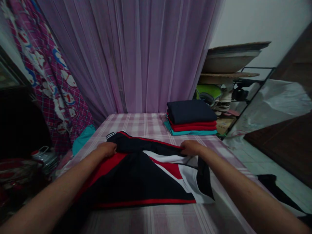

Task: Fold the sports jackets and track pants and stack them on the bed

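A dark navy sports jacket (136,178) with red and white panels lies spread over the bed-like surface. One edge of it, trimmed with a red line, is folded over along the far side, and a striped band shows at its far left corner. My left hand (107,149) is closed on the jacket near that corner. Farther right, my right hand (191,148) pinches the folded edge beside a white panel. Fingertips of both hands are partly hidden by the cloth.
A stack of folded clothes (191,113), navy over red over teal, stands at the far right of the checked cloth (143,122). Purple curtains (146,55) hang behind. A cluttered rack (255,86) is on the right, and dark clothing (278,191) lies at the right edge.
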Demonstrator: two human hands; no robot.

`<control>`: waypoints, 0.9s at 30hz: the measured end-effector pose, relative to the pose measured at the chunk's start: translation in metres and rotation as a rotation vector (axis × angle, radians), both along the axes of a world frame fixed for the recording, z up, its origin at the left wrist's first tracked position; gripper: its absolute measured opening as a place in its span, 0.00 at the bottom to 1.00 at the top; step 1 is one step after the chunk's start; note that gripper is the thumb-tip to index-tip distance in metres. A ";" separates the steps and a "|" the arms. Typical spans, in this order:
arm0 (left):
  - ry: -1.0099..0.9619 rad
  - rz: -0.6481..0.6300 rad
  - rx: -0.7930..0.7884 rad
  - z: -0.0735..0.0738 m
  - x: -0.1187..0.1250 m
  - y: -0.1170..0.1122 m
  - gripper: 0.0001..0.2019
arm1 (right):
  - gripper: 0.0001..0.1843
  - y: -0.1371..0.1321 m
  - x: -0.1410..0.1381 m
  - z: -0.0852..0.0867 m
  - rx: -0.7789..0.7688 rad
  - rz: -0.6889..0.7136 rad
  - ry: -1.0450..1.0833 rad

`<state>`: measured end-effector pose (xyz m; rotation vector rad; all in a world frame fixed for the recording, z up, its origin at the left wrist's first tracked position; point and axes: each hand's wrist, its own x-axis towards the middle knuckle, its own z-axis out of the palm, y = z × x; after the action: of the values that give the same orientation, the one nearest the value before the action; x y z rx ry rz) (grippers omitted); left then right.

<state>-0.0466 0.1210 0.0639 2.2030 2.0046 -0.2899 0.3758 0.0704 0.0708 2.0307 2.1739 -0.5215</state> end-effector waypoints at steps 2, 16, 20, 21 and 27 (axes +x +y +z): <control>-0.001 -0.025 0.024 0.012 0.007 0.012 0.06 | 0.07 0.014 0.015 0.015 0.019 -0.038 -0.069; -0.372 -0.264 0.163 -0.012 0.036 -0.021 0.24 | 0.22 -0.036 0.028 -0.034 0.436 0.020 0.132; -0.325 -0.255 0.063 -0.038 0.012 -0.074 0.29 | 0.33 -0.074 0.042 -0.059 0.500 -0.124 0.100; -0.309 -0.240 0.055 -0.042 0.009 -0.084 0.28 | 0.34 -0.080 0.043 -0.064 0.479 -0.198 0.096; -0.353 -0.217 0.191 -0.031 0.017 -0.120 0.22 | 0.22 -0.098 0.059 -0.049 0.334 -0.280 0.083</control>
<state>-0.0298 0.0014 0.0327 2.3840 1.6692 0.2631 0.4347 -0.0272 0.0218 2.5534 2.1537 -0.2872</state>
